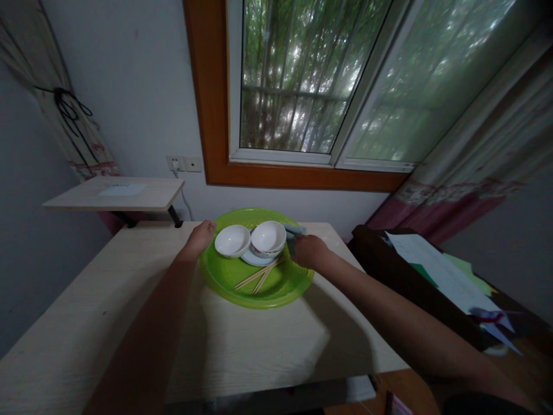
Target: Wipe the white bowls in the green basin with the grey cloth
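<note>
Nearest, on this side of the fingers, pale tabletop (259, 340) runs up to the near rim of the green tray (254, 304). Wooden chopsticks (254, 276) lie loosely crossed on the tray, between the hands and nearer the wearer than the fingers. The left hand (202, 236) is curled at the tray's left rim; the right hand (310, 252) is bent over its right side. Whether either set of fingers is closed on the rim, I cannot tell. Between them sit a white bowl (232, 241), nearer the left fingers, and stacked bowls (268, 235) by a plate (256, 258), nearer the right. A greyish cloth (295, 229) shows just beyond the right fingers. The step looks like handling the loaded tray two-handed; moving it calls for matched, level support.
</note>
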The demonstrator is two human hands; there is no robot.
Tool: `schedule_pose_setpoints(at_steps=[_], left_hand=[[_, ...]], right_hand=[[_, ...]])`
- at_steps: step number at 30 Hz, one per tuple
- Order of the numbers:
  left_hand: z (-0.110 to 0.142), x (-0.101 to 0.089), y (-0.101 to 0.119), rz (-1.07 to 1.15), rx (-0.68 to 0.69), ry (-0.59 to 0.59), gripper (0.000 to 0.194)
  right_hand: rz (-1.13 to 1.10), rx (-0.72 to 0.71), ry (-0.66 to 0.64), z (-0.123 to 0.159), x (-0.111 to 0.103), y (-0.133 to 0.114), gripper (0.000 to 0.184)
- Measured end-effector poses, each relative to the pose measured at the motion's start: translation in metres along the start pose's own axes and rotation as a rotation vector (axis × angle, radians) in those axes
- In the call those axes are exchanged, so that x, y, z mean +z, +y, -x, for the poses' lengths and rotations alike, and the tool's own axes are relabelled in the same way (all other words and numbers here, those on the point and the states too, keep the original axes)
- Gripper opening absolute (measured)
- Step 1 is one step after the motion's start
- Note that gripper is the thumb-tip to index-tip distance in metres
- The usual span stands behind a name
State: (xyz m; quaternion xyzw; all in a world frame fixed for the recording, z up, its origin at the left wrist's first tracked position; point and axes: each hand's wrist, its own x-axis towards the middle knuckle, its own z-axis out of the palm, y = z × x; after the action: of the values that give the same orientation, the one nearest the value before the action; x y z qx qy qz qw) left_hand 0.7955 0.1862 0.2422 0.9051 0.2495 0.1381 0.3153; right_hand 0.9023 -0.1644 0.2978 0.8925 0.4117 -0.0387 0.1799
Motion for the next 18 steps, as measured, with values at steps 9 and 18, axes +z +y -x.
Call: schedule_pose_setpoints(at_steps=[9,18], left_hand=[[0.002,0.0,0.001,0.046,-0.052,-0.04,0.025],[0.001,0.002,0.0,0.059,-0.087,-0.035,0.031]], right_hand=[[-0.015,-0.033,0.235,-0.018,0.025,0.021,0.04],[0.02,-0.024,-0.019,0.021,-0.004,-0.008,0.037]])
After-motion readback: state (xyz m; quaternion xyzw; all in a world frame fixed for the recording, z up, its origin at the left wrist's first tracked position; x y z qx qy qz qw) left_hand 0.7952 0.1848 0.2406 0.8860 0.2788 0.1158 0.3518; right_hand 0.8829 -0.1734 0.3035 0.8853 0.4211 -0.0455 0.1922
